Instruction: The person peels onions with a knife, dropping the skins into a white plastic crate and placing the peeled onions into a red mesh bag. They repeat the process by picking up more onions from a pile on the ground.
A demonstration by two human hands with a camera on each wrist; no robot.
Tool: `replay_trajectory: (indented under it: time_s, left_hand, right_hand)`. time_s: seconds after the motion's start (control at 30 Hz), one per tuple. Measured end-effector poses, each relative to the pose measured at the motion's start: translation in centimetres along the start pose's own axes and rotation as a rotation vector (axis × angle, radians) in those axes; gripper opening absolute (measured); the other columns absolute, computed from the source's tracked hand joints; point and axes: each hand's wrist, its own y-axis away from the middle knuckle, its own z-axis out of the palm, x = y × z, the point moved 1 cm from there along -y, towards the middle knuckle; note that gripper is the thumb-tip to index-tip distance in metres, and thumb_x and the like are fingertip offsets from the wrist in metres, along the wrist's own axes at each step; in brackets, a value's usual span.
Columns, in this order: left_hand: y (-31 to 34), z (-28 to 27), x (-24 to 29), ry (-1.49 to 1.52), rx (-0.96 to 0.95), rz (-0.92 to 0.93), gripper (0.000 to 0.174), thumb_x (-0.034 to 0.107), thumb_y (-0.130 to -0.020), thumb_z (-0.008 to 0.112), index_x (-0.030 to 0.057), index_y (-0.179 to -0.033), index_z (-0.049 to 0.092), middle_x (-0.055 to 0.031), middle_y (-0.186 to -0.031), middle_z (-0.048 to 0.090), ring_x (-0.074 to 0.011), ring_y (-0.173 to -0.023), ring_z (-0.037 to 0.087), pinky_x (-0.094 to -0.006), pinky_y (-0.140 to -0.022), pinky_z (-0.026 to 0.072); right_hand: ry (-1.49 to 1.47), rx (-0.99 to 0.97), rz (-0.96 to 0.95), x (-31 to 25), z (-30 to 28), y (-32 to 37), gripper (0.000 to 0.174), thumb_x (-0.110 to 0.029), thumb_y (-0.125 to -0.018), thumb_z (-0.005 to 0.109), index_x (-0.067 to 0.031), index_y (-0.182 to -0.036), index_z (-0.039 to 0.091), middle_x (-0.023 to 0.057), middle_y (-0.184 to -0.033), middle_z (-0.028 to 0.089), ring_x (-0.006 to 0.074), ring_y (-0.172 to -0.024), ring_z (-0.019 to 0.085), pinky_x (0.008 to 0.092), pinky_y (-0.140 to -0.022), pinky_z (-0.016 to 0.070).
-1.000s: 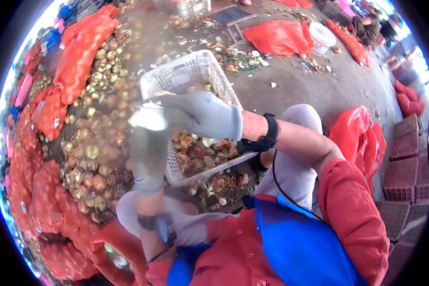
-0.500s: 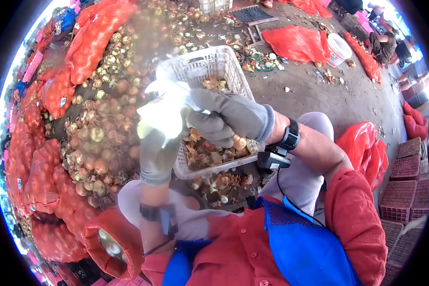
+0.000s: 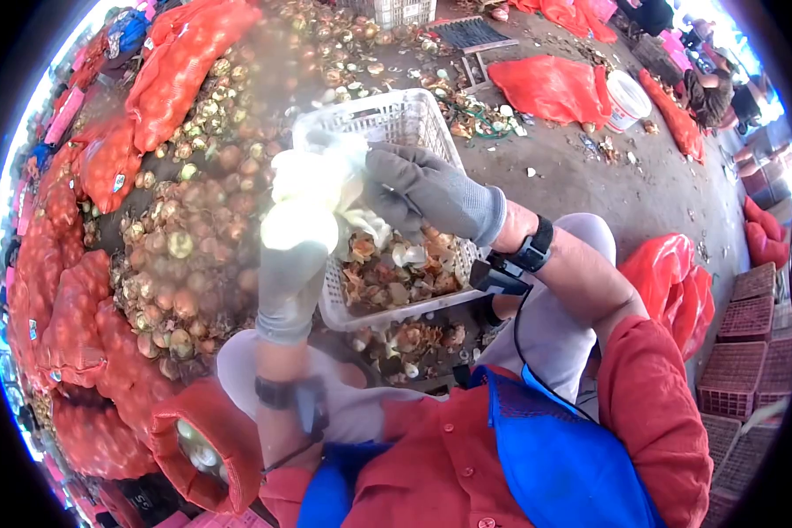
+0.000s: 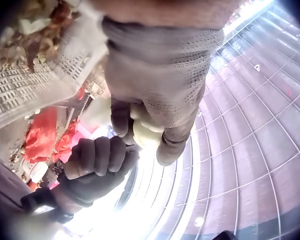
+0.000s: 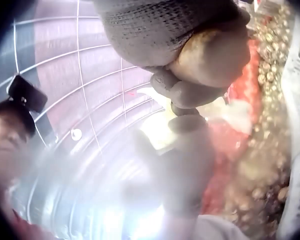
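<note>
Left wrist view: grey-gloved left hand (image 4: pixel 162 85) pinches a pale round onion (image 4: pixel 146 136); grey-gloved right hand (image 3: pixel 431 189) cups a brown-skinned round onion (image 5: pixel 215 56), near the white perforated plastic basket (image 3: pixel 396 317). Slick flesh or a crowded palm could cause a drop.

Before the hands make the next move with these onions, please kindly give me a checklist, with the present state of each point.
1. Pale onion secure in left hand: ok, gripped between thumb and fingers.
2. Tan onion secure in right hand: ok, gripped.
3. Gloves worn: ok, on both hands.
4. Crate upright: ok, with onion skins inside.
5. Clear head view of the pale onion: not ok, glare washes it out.
6. Pale onion fully peeled: cannot tell, partly covered.
</note>
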Motion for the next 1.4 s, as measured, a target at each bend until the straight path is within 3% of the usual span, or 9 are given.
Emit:
replay_trajectory:
  time_s: [0.37, 0.4, 0.47, 0.57, 0.6, 0.77, 0.97, 1.1, 1.4]
  left_hand:
    - [-1.0, -2.8, -0.8, -0.909, 0.135, 0.047, 0.068, 0.058, -0.102, 0.048, 0.0005, -0.137, 0.056, -0.0135, -0.121, 0.065, -0.0267, -0.103, 0.063, -0.0378, -0.081, 0.0571]
    - [-0.7, -3.5, -1.4, -0.826, 0.137, 0.116, 0.068, 0.05, -0.102, 0.054, -0.0019, -0.145, 0.048, -0.0158, -0.132, 0.061, -0.0269, -0.107, 0.063, -0.0374, -0.086, 0.0573]
    - [-1.4, 1.7, 2.1, 0.655, 0.051, -0.06, 0.074, 0.036, -0.098, 0.066, 0.0004, -0.156, 0.035, -0.0187, -0.146, 0.052, -0.0274, -0.113, 0.063, -0.0377, -0.092, 0.0577]
    - [-1.3, 2.7, 4.0, 0.531, -0.012, -0.002, 0.093, 0.024, -0.089, 0.077, 0.0033, -0.162, 0.023, -0.0206, -0.157, 0.041, -0.0263, -0.121, 0.061, -0.0369, -0.099, 0.0566]
    - [-1.3, 2.5, 4.4, 0.529, -0.013, 0.011, 0.093, 0.024, -0.089, 0.077, 0.0033, -0.162, 0.023, -0.0206, -0.157, 0.041, -0.0263, -0.121, 0.061, -0.0369, -0.099, 0.0566]
    - [-0.1, 3.8, 6.9, 0.046, 0.043, 0.187, 0.106, 0.027, -0.077, 0.086, 0.0046, -0.162, 0.027, -0.0168, -0.162, 0.037, -0.0239, -0.139, 0.051, -0.0364, -0.112, 0.0476]
    - [1.3, 7.1, 6.5, -0.085, 0.113, 0.362, 0.111, 0.03, -0.075, 0.089, 0.003, -0.162, 0.026, -0.0145, -0.164, 0.034, -0.0277, -0.147, 0.04, -0.0429, -0.121, 0.0356]
    - [3.6, 7.5, 6.6, -0.029, 0.071, 0.208, 0.089, 0.002, -0.087, 0.075, -0.0004, -0.161, 0.026, -0.0086, -0.139, 0.052, -0.0138, -0.095, 0.062, -0.0291, -0.085, 0.0569]
    - [4.5, 9.8, 6.4, -0.174, -0.087, 0.213, 0.095, -0.002, -0.081, 0.08, 0.0016, -0.161, 0.028, -0.0108, -0.142, 0.054, -0.0169, -0.125, 0.055, -0.0312, -0.095, 0.0548]
  right_hand:
    - [0.263, 0.208, -0.228, -2.7, 0.1, 0.6, 0.046, -0.051, -0.11, 0.044, -0.0122, -0.089, 0.059, -0.0039, -0.061, 0.054, 0.0041, -0.046, 0.049, 0.0196, -0.043, 0.0379]
    - [0.246, 0.341, -0.167, -3.8, -0.4, 0.9, 0.047, -0.051, -0.11, 0.043, -0.012, -0.089, 0.059, -0.0035, -0.059, 0.054, 0.0048, -0.045, 0.05, 0.0201, -0.041, 0.0383]
    - [0.312, 0.367, -0.232, -4.1, -2.8, 0.4, 0.048, -0.048, -0.11, 0.044, -0.0085, -0.088, 0.061, 0.0012, -0.06, 0.057, 0.0088, -0.047, 0.056, 0.0249, -0.041, 0.0449]
    - [1.443, 0.475, -0.227, 0.3, -6.5, -1.6, 0.044, -0.041, -0.105, 0.055, -0.0003, -0.122, 0.06, 0.0191, -0.077, 0.071, 0.0285, -0.069, 0.073, 0.043, -0.063, 0.0578]
    - [1.457, 0.468, 0.022, 0.3, -5.6, -1.5, 0.056, -0.04, -0.103, 0.061, -0.0008, -0.141, 0.051, 0.0242, -0.095, 0.074, 0.0315, -0.086, 0.076, 0.0429, -0.074, 0.059]
    - [0.87, 0.334, -0.538, -1.7, 0.7, -0.5, 0.046, -0.027, -0.104, 0.061, -0.0007, -0.141, 0.053, 0.006, -0.09, 0.071, 0.0128, -0.072, 0.061, 0.0299, -0.066, 0.0522]
    - [0.106, 0.161, -0.137, -1.5, 9.1, 2.1, 0.046, -0.026, -0.1, 0.071, 0.0022, -0.132, 0.055, 0.0035, -0.099, 0.066, 0.0073, -0.083, 0.064, 0.0246, -0.071, 0.0533]
    - [0.188, 0.195, -0.447, -0.5, 8.9, 3.2, 0.045, -0.021, -0.096, 0.075, 0.0008, -0.131, 0.056, 0.0042, -0.111, 0.067, 0.0081, -0.099, 0.061, 0.0265, -0.088, 0.0527]
    - [0.712, 0.455, -0.63, -3.8, 8.5, 8.6, 0.024, -0.005, -0.085, 0.072, -0.0013, -0.108, 0.067, 0.0132, -0.104, 0.066, 0.0252, -0.084, 0.066, 0.0346, -0.074, 0.0531]
